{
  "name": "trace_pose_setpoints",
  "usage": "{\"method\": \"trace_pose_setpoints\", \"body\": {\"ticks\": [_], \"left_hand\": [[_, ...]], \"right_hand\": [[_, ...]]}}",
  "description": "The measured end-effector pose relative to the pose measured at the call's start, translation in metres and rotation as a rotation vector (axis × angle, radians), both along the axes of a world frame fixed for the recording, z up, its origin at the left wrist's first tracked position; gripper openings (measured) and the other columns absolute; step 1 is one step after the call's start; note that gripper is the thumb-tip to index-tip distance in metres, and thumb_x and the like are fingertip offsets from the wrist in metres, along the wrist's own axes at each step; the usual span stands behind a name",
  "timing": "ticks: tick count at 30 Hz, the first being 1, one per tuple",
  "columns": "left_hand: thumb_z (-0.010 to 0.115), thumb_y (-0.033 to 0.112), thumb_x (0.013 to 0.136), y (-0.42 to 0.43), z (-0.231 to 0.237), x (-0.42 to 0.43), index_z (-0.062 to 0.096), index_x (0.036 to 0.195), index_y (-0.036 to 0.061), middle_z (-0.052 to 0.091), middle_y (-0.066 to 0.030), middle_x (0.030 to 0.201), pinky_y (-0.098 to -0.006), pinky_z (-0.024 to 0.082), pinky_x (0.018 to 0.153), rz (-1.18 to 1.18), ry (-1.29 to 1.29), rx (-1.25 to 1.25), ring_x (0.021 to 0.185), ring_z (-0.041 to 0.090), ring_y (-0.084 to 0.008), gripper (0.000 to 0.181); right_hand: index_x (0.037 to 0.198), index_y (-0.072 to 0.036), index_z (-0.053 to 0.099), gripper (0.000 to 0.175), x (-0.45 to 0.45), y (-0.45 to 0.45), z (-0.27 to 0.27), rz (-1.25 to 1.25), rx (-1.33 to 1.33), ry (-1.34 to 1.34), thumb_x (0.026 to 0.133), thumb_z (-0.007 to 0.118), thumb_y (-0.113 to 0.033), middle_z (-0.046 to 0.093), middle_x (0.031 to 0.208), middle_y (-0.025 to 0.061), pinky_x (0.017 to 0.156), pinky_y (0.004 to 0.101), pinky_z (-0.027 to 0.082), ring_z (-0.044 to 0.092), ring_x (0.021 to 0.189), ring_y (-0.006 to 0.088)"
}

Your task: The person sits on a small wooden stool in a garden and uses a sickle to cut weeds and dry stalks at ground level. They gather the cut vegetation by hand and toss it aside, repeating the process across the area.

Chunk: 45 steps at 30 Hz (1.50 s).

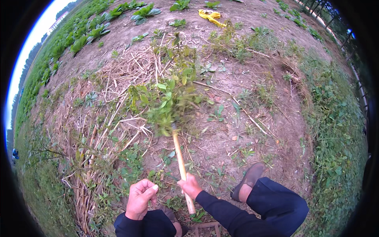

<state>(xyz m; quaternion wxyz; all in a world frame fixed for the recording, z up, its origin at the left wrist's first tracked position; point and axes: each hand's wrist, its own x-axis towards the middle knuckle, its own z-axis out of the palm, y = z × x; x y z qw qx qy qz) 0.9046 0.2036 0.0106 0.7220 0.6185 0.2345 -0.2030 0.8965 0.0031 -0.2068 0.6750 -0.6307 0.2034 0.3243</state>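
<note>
My right hand (pixel 190 186) grips a pale wooden handle (pixel 179 151) near its lower end. The handle points up and away from me; its far end, with a dark metal part, runs into a blurred clump of leafy weeds (pixel 174 103), so the tool's head is hidden. To the left of the handle, my left hand (pixel 141 197) is raised above my left leg with the fingers curled and the thumb across them. Nothing shows clearly in it.
Dry straw stalks (pixel 133 69) lie beyond and to the left. Leafy green crops (pixel 97 31) grow at the upper left. A yellow cloth (pixel 211 17) rests on the soil at the top. Dense weeds (pixel 334 118) border the right. My shoe (pixel 250 179) stands on bare soil.
</note>
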Motion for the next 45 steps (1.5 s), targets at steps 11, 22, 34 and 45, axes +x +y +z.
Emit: {"method": "trace_pose_setpoints", "body": {"ticks": [11,22,34,45], "left_hand": [[0.073,0.013,0.102,0.003,-0.007,0.011,0.065,0.093,0.0012,0.062,-0.0036,0.071,-0.0269,0.049,0.054,-0.005,-0.011,0.002,0.057,0.059,-0.0125,0.017],[0.073,0.01,0.102,-0.009,-0.006,0.019,0.067,0.092,0.0015,0.065,-0.0018,0.07,-0.0245,0.047,0.056,0.024,0.044,-0.006,0.057,0.06,-0.0096,0.014],[0.074,0.009,0.101,-0.006,0.002,0.008,0.068,0.093,0.0004,0.066,-0.0024,0.071,-0.0252,0.047,0.057,0.022,0.046,-0.029,0.059,0.061,-0.0099,0.013],[0.074,0.009,0.102,-0.012,0.001,0.018,0.068,0.095,0.0011,0.066,-0.0006,0.072,-0.0243,0.047,0.056,-0.024,0.079,0.01,0.058,0.059,-0.0083,0.012]], "right_hand": [[0.097,-0.001,0.051,0.016,0.103,-0.088,-0.005,-0.624,-0.063,-0.197,0.094,0.067,-0.005,0.06,0.074,0.0075,0.046,0.0337,0.053,0.06,0.05,0.017],[0.108,0.004,0.054,0.028,-0.009,-0.012,-0.002,0.276,0.087,-0.033,0.094,0.07,-0.014,0.06,0.078,0.0091,0.048,0.0356,0.054,0.063,0.055,0.0179],[0.091,-0.001,0.055,0.017,0.222,-0.118,-0.015,-0.716,0.078,-0.299,0.094,0.07,-0.009,0.061,0.072,0.0068,0.049,0.0338,0.053,0.061,0.052,0.0181],[0.103,0.001,0.052,0.027,0.058,-0.013,0.012,0.208,0.04,-0.13,0.096,0.07,-0.018,0.062,0.082,0.0108,0.05,0.0349,0.057,0.065,0.059,0.0187]]}}
